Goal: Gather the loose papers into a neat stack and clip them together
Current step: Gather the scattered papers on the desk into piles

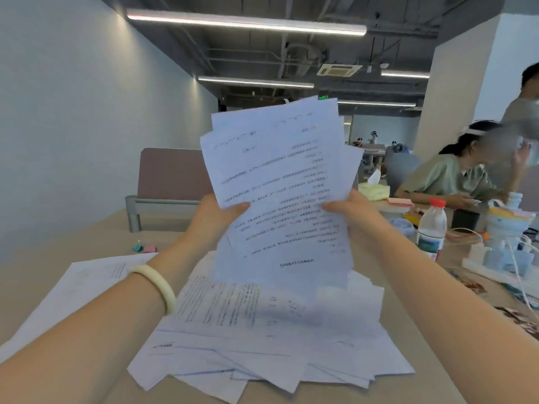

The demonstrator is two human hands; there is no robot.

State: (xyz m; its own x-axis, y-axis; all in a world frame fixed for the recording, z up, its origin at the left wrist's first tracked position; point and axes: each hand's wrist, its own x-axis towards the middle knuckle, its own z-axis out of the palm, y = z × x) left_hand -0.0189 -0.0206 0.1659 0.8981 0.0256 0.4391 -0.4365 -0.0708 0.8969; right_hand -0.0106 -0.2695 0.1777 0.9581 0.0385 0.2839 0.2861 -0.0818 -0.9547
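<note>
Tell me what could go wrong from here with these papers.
1. The held sheets are fanned unevenly, pinched only at their sides by the left hand and right hand; some could slip onto the pile below.
2. The clips lie far to the left; reaching them likely means one hand letting go, and the sheets may splay.

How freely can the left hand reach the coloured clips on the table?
Probably not yet: the left hand grips the raised papers. The clips lie uncovered on the table, so once it lets go the way looks free.
</note>
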